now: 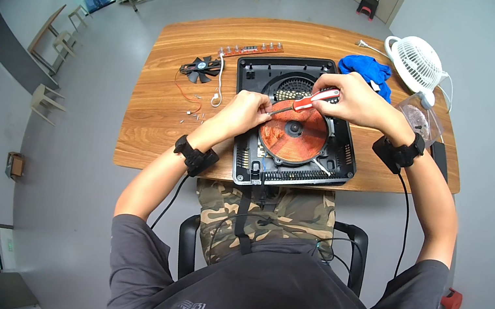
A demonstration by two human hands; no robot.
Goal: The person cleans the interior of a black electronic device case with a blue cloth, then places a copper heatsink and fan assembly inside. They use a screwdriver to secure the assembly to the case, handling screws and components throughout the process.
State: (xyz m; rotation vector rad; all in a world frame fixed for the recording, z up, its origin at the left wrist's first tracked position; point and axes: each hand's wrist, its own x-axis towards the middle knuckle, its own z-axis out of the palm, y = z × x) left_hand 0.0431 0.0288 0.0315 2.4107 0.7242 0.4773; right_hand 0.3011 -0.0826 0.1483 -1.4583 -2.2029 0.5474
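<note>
An opened induction cooker's black housing (342,164) lies on the table in front of me, its round copper coil (302,145) exposed. My right hand (353,99) grips a screwdriver (315,100) by its red and white handle. The shaft slants down to the left across the coil, its tip near the coil's left edge. There my left hand (251,113) has its fingers pinched together beside the tip. Whatever those fingers hold, if anything, is too small to make out.
Left of the housing lie a black fan (200,69), a white cable (218,83) and several small loose parts. Behind stands a narrow circuit board (251,50). A blue cloth (367,71), a white desk fan (417,64) and a clear bag (422,119) sit on the right.
</note>
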